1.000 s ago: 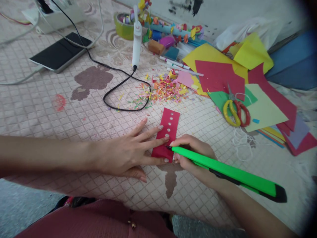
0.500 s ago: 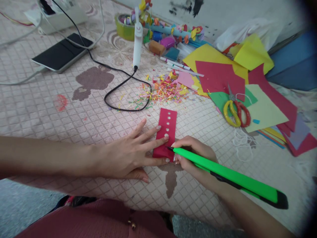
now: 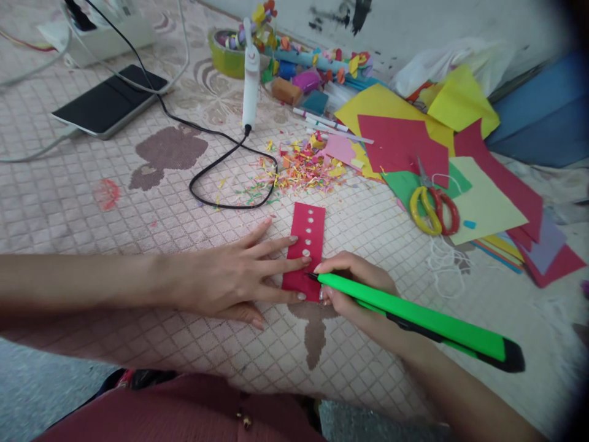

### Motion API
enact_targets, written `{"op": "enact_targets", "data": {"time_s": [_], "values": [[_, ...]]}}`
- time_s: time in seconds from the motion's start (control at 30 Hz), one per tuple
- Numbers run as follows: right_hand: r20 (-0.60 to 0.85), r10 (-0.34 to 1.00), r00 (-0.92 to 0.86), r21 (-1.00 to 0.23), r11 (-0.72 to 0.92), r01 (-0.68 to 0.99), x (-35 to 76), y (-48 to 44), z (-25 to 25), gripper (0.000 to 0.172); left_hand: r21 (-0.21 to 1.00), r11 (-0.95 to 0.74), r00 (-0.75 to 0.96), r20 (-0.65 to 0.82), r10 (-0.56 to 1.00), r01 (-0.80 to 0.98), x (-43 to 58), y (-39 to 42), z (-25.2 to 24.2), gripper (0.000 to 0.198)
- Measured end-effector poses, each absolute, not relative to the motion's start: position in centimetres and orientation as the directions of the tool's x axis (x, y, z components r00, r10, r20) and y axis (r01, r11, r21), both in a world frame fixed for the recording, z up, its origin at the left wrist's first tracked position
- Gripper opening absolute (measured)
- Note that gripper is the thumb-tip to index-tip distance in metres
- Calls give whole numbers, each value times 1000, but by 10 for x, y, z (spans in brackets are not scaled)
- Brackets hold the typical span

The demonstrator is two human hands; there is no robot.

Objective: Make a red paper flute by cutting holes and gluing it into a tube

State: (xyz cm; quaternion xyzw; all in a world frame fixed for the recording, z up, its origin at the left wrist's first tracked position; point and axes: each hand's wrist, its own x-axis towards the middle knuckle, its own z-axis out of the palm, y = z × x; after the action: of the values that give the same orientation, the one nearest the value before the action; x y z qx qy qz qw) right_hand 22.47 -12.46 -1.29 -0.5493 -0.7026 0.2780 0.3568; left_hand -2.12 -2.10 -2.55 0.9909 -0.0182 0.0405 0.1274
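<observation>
A red paper strip (image 3: 307,233) with a row of small round holes lies on the quilted pink cloth (image 3: 138,209). My left hand (image 3: 230,279) rests flat on the strip's left side, fingers spread and pressing it down. My right hand (image 3: 356,288) grips a bright green utility knife (image 3: 414,319) like a pen. The blade tip touches the strip near its lower holes, right beside my left fingertips.
Coloured paper scraps (image 3: 304,166) lie just beyond the strip. Sheets of coloured paper (image 3: 400,144) and yellow-and-red scissors (image 3: 432,209) are to the right. A white glue gun (image 3: 251,80) with a black cord, a dark tablet (image 3: 110,98) and craft supplies (image 3: 299,67) sit further back.
The view has shifted slightly. Both hands stay on the strip, and the knife tip has kept its place near the lower holes.
</observation>
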Motion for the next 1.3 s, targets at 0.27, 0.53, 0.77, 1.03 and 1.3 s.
{"op": "enact_targets", "data": {"time_s": [0.27,0.53,0.77,1.03,1.3], "values": [[213,966,-145,-763,257,593,226,-126,-11,22,195,-979,993,89,76,58,-20,-35,-26,60],[202,968,-150,-763,252,595,227,-126,-12,21,182,-975,989,53,139,128,-17,-42,-24,64],[218,963,-156,-771,268,578,227,-123,-15,25,226,-974,997,77,3,-15,-20,-22,-26,66],[237,959,-158,-752,284,595,229,-126,-18,27,251,-968,997,68,45,27,-19,-27,-26,61],[222,962,-157,-766,272,582,233,-127,-24,30,239,-964,989,59,133,116,-20,-41,-24,64]]}}
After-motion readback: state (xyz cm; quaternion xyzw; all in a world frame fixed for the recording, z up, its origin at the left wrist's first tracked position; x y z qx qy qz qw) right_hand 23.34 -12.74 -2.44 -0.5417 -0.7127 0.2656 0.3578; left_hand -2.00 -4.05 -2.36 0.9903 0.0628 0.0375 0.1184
